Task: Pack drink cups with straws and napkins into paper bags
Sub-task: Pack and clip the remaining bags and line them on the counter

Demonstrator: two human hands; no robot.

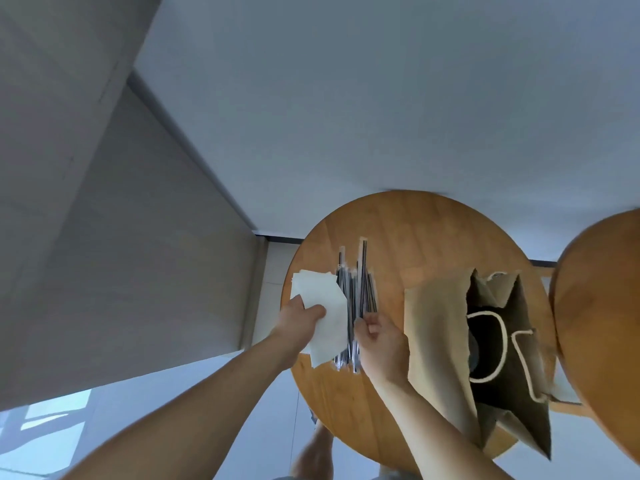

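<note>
Pale grey floor and a plain wall surround the small round wooden table [415, 230], with the edge of a second round wooden top [602, 323] at the right. On the table lies a loose pile of dark straws in clear wrappers [360, 289], their long axes running roughly away from the person, near ends toward the body and far ends fanned slightly apart. Just beside them on the left is a stack of white paper napkins [322, 296].

The left hand [301, 323] pinches the napkins between thumb and fingers, lifting their near edge, probably to peel off 1 sheet. The right hand [377, 341] is curled with fingertips closed on the near ends of the straws, likely to single 1 out; how many it grips cannot be told.

To the right stands an open brown paper bag with white rope handles [440, 341], mouth up, close enough to drop things in. Something dark sits inside; whether it is a cup is unclear.
</note>
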